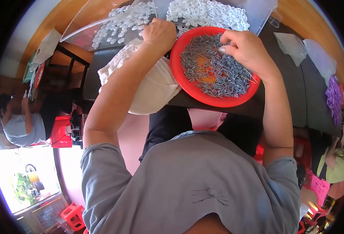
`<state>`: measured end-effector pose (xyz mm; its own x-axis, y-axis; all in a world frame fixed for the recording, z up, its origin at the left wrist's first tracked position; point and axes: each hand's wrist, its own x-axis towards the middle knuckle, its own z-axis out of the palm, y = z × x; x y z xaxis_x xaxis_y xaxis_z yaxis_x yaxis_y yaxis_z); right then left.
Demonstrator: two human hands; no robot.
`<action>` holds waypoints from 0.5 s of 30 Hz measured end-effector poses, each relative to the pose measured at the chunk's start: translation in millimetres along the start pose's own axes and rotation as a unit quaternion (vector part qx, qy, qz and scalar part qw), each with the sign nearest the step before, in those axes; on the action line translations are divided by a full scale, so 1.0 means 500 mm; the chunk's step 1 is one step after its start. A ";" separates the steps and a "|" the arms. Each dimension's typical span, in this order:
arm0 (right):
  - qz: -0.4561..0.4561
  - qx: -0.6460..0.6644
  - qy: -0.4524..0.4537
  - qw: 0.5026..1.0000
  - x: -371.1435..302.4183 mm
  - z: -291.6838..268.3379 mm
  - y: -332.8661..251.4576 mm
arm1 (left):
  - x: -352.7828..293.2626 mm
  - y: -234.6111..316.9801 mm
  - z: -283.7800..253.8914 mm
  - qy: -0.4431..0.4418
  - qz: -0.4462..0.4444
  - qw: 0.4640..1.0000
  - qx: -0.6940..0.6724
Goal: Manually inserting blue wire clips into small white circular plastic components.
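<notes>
A red round basin (174, 64) stands on the dark table, filled with small grey screws (218, 84). Over its upper right part is my right hand (245, 50), thumb and curled fingers closed above the screws; whatever they pinch is too small to make out. My left hand (159, 35) is closed like a fist at the front of a clear plastic box, left of the basin; its fingertips are hidden. Small white plastic pieces (207, 15) lie heaped in that box (262, 15), with looser ones on its left side. Below my left forearm lies a cream cloth (150, 97).
Thin pale sticks (250, 75) rest at the basin's right side. Clear plastic bags (290, 47) and a purple bundle (334, 97) are at the right of the dark table (287, 84). Other people sit at far left (25, 126) and far right (335, 165). A red stool (73, 216) stands lower left.
</notes>
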<state>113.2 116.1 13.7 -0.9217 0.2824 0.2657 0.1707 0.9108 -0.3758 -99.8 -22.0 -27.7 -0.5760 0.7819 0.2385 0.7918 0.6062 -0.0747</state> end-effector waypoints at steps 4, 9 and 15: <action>-0.094 -0.079 0.031 0.992 0.002 0.041 0.010 | 0.015 -0.011 0.007 -0.013 -0.038 0.997 -0.059; -0.115 -0.128 -0.038 0.984 0.005 0.057 0.006 | 0.010 -0.013 0.008 0.033 -0.038 0.991 -0.121; -0.122 0.013 0.029 0.992 0.000 0.039 -0.023 | 0.010 -0.033 0.027 0.060 -0.017 0.981 -0.185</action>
<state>104.6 99.8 0.7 -0.9126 0.0722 0.4024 -0.0644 0.9466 -0.3160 -118.4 -26.1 -38.4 -0.5924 0.7260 0.3491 0.8052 0.5194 0.2861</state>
